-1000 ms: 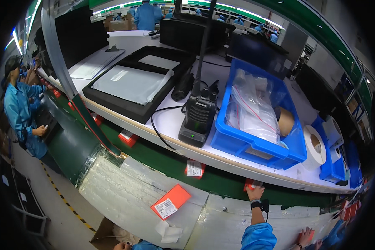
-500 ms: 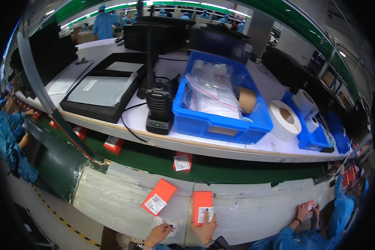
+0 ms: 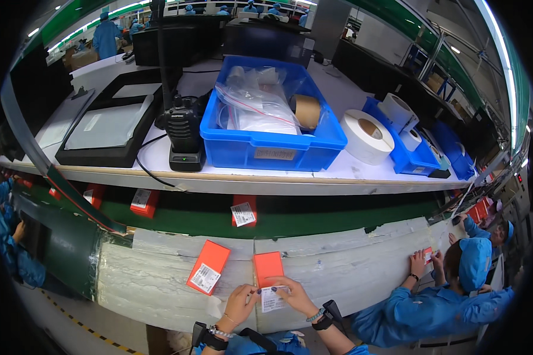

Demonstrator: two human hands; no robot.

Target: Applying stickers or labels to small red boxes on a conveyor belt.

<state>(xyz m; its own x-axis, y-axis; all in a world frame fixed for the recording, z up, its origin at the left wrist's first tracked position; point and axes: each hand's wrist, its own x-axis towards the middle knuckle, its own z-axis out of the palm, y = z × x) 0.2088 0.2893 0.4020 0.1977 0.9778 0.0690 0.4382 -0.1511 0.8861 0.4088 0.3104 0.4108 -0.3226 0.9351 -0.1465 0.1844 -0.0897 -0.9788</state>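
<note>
- A black frame [image 3: 95,157] was set on the counter [image 3: 308,179], a small pale sticker borne by the grey sheet [image 3: 100,131] inside it.
- Orange-red boxes with white labels were spaced along the green strip [image 3: 186,216] below.
- A two-way radio [image 3: 185,133] was marked with pale lettering and lit by a green light.
- A loose orange-red box [image 3: 217,255] was left tilted on the pale work surface [image 3: 154,272], its white label covered in fine print.
- By the left hand [image 3: 241,305], fingers bunched, the near end of a second box [image 3: 268,264] was approached; whether anything was pinched could not be told.
- That box's white label [image 3: 273,300], print too small to read, was partly covered by the right hand [image 3: 294,296], thumb and fingers laid over it; its grip could not be told.
- A barcode-like label was shown on the blue bin [image 3: 243,142].
</note>
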